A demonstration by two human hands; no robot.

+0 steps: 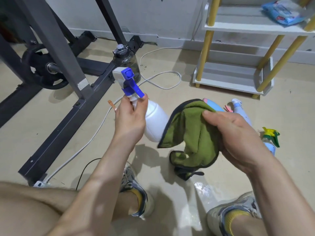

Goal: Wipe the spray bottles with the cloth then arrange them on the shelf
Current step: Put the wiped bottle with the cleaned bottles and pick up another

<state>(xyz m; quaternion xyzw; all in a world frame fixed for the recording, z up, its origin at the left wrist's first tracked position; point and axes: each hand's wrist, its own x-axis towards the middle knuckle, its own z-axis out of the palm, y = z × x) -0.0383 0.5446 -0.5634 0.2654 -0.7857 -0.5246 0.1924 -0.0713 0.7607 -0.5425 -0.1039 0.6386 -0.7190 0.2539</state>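
My left hand (130, 116) grips the neck of a white spray bottle (156, 122) with a blue trigger head, held tilted above the floor. My right hand (233, 138) holds a green cloth (190, 133) with a dark edge, which lies against the bottle's right side. Other spray bottles lie on the floor behind the cloth: a light blue one (214, 105), a pale one with a white head (240, 109) and one with a yellow-green trigger (270, 137). The white shelf (238, 26) with yellow posts stands at the back right.
A blue packet (283, 11) lies on the upper shelf board. A dark metal gym frame (56, 48) with a weight plate fills the left. A clear water jug (127, 63) and white cable (162, 77) are on the floor. My shoes are at the bottom.
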